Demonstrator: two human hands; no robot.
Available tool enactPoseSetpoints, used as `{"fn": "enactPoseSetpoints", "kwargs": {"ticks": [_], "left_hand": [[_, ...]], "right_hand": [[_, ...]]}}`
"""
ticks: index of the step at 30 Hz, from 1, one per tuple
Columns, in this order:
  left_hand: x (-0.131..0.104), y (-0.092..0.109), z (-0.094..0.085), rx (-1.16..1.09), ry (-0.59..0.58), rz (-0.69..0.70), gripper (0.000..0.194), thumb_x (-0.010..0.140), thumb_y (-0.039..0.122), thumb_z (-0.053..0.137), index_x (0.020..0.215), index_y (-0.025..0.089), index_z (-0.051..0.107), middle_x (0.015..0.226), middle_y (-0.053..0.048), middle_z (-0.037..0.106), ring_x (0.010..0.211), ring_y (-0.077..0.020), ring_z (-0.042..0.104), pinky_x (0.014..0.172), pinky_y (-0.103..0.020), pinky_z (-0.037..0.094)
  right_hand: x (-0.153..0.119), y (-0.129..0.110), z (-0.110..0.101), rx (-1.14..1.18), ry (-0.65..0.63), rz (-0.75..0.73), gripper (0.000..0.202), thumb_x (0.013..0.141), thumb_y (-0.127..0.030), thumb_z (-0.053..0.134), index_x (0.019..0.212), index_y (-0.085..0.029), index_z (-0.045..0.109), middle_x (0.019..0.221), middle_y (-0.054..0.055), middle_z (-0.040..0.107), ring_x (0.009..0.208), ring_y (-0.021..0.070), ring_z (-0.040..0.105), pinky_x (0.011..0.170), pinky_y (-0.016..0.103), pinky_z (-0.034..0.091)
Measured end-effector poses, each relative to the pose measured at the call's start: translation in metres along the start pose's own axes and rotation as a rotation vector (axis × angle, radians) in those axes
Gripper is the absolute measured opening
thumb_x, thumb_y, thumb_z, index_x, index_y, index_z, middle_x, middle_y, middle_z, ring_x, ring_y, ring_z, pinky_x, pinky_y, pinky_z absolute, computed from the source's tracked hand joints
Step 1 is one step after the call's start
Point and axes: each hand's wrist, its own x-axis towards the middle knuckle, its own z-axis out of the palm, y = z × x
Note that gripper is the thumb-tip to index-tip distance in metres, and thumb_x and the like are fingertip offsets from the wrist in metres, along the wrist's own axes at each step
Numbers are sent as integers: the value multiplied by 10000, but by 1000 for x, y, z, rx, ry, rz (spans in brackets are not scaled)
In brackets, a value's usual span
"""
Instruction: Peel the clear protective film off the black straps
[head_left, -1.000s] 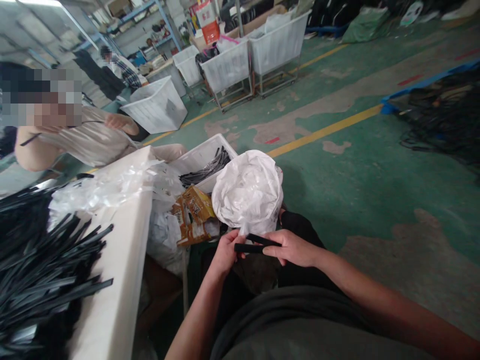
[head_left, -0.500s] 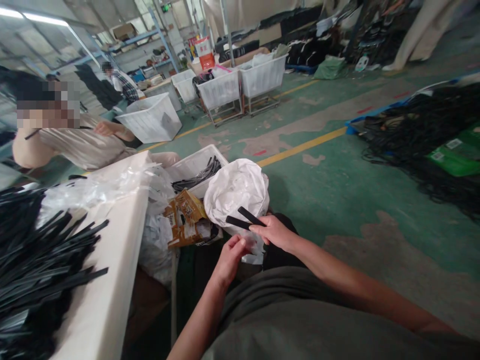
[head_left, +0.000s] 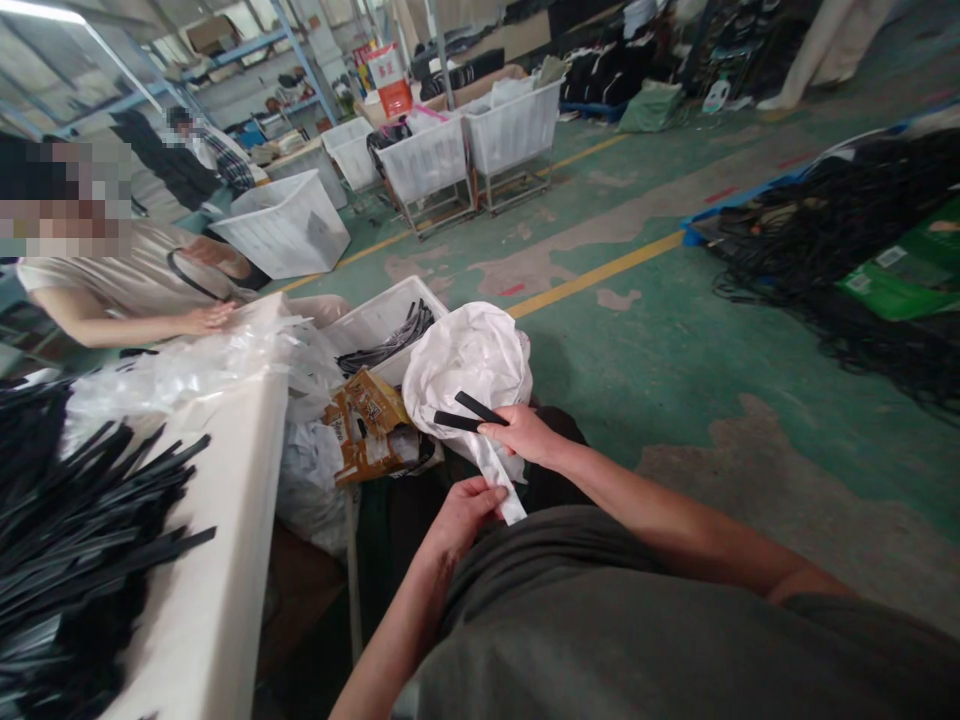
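Two black strips (head_left: pixel 459 421) stick out to the left from my right hand (head_left: pixel 523 436), which is closed on them above my lap. Lower and a little to the left, my left hand (head_left: pixel 470 507) pinches a narrow white plastic strip or sleeve (head_left: pixel 496 474), whose upper end runs up beneath the black strips. Just beyond my hands stands a round white sack (head_left: pixel 469 350) with an open mouth. On the table (head_left: pixel 240 480) to my left lies a large pile of black strips (head_left: pixel 82 530), with clear plastic bags (head_left: pixel 187 370) behind it.
Behind the sack is a white bin (head_left: pixel 405 300) holding dark strips, beside a torn brown bag (head_left: pixel 371 425). Another person (head_left: pixel 150 270) sits across the table. White carts (head_left: pixel 427 160) stand farther back. A heap of black cords (head_left: pixel 840 230) lies at the right.
My left hand has moved slightly down, and the white plastic now shows as a long narrow piece. The other person's hands have come down to the table's far end.
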Motion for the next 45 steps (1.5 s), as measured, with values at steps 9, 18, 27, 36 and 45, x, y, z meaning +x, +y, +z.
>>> {"fn": "enactPoseSetpoints", "kwargs": {"ticks": [9, 18, 27, 36, 45], "left_hand": [[6, 0, -2, -184, 128, -20, 390, 552, 395, 887, 681, 101, 665, 593, -23, 626, 532, -103, 557, 613, -260, 485], [25, 2, -19, -566, 403, 71, 297, 691, 379, 815, 762, 171, 615, 680, 16, 646, 612, -101, 623, 709, -261, 523], [26, -3, -12, -556, 363, 102, 336, 642, 375, 846, 785, 165, 625, 716, -3, 689, 630, -124, 649, 692, -269, 523], [26, -17, -3, -539, 308, 118, 381, 553, 319, 902, 744, 156, 615, 677, 2, 677, 630, -122, 656, 700, -257, 527], [27, -18, -2, -730, 410, 94, 198, 706, 219, 810, 749, 160, 626, 661, 19, 673, 597, -93, 641, 679, -236, 535]], "right_hand": [[5, 3, -3, -21, 14, -18, 225, 839, -329, 564, 726, -141, 617, 405, -57, 457, 383, 93, 406, 394, 197, 274], [-56, 10, -29, -93, -119, 2, 378, 857, -482, 539, 720, -149, 655, 613, 10, 632, 362, 81, 406, 362, 212, 277], [-66, 20, -17, -312, -81, -72, 294, 870, -370, 536, 697, -169, 663, 640, 18, 668, 587, 179, 598, 560, 250, 379], [-60, 22, -9, -662, 33, -108, 302, 891, -387, 496, 717, -182, 634, 717, 67, 682, 672, 214, 616, 582, 268, 356], [-73, 11, -43, -443, -169, 44, 404, 947, -463, 379, 1096, -197, 646, 744, 27, 710, 466, 157, 610, 516, 252, 430]]}}
